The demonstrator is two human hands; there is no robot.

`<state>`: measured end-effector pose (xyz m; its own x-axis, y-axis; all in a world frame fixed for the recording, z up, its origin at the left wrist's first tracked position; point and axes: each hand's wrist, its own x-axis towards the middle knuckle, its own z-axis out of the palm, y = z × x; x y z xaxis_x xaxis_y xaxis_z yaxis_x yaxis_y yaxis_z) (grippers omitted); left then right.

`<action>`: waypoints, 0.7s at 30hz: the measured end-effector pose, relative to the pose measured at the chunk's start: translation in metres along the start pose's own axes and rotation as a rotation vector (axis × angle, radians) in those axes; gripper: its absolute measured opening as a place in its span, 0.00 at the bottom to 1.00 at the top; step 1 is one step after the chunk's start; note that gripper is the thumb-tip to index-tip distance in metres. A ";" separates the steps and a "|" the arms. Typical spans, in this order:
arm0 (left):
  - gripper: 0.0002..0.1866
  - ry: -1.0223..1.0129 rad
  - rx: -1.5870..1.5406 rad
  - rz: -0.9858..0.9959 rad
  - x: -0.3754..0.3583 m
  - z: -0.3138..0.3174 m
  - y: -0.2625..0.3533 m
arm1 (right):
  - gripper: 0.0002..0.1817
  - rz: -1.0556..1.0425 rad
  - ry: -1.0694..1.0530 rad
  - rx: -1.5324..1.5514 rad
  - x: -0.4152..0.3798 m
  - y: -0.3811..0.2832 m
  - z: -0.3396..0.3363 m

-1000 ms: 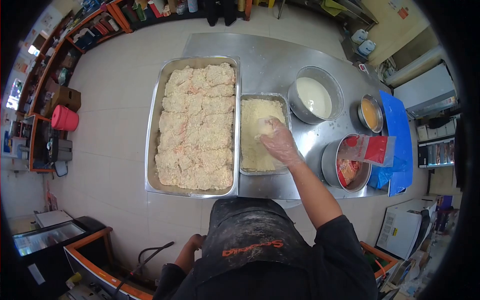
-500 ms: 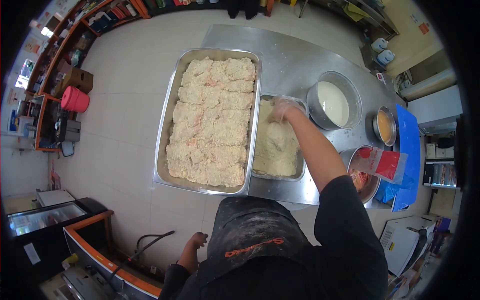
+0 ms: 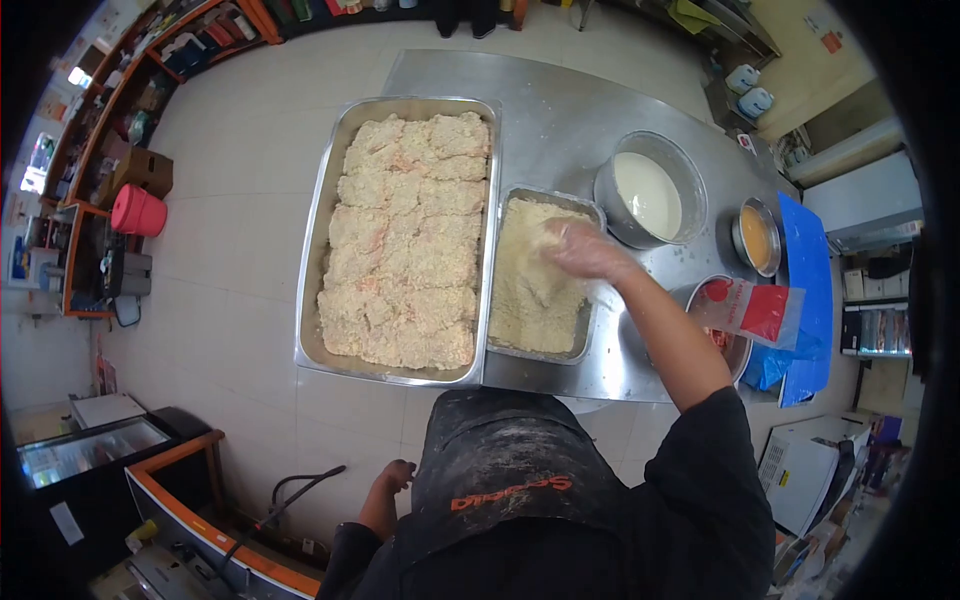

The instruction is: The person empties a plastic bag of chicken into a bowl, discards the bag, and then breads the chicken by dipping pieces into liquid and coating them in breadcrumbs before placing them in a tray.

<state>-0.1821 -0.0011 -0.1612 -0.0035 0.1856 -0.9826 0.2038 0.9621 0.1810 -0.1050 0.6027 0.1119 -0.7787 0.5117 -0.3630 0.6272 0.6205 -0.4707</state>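
Observation:
My right hand (image 3: 583, 250), in a clear plastic glove, is over pale, crumbly breading (image 3: 535, 300) in a smaller steel tray (image 3: 538, 354). Its fingers point down at the crumbs and are smeared by motion, so I cannot tell how far they are closed. Just left of this tray stands a large deep steel pan (image 3: 312, 270), filled with rows of crumb-coated pieces of raw meat (image 3: 405, 245). Bare and holding nothing, my left hand (image 3: 400, 474) hangs low beside my flour-dusted black apron (image 3: 505, 450), its fingers loosely bent and apart.
On the steel table (image 3: 560, 100) stand a pot of white liquid (image 3: 645, 190), a bowl of orange liquid (image 3: 756, 238) and a bowl of red meat (image 3: 738, 352) under a red-and-clear plastic bag (image 3: 765, 312). A blue board (image 3: 805, 300) lies along the right edge. Someone's dark shoes (image 3: 465, 28) show beyond the table.
My right hand has drawn back toward me from the far end of the breading. My left hand stays low at my side. The whole view has shifted slightly.

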 end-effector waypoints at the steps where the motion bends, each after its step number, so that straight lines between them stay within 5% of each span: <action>1: 0.18 0.010 0.002 0.028 0.002 -0.004 -0.001 | 0.29 0.002 -0.015 0.037 -0.008 -0.003 0.003; 3: 0.19 0.021 -0.017 0.054 0.005 -0.013 0.001 | 0.31 0.071 -0.073 0.006 -0.026 -0.019 0.001; 6: 0.21 0.002 -0.111 -0.025 0.004 -0.025 0.012 | 0.36 -0.100 0.413 -0.339 -0.049 -0.009 0.079; 9: 0.21 0.023 -0.214 -0.118 0.001 -0.028 0.016 | 0.43 -0.165 0.247 -0.402 -0.093 -0.025 0.103; 12: 0.21 0.015 -0.018 0.073 0.004 -0.024 -0.004 | 0.45 -0.175 0.222 -0.364 -0.080 -0.017 0.104; 21: 0.21 -0.067 0.043 -0.066 -0.015 -0.027 0.001 | 0.53 -0.155 0.134 -0.486 -0.068 -0.009 0.089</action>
<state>-0.2083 0.0021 -0.1455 0.0473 0.1068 -0.9932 0.2474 0.9620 0.1153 -0.0588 0.5098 0.0692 -0.8741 0.4439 -0.1973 0.4645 0.8827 -0.0720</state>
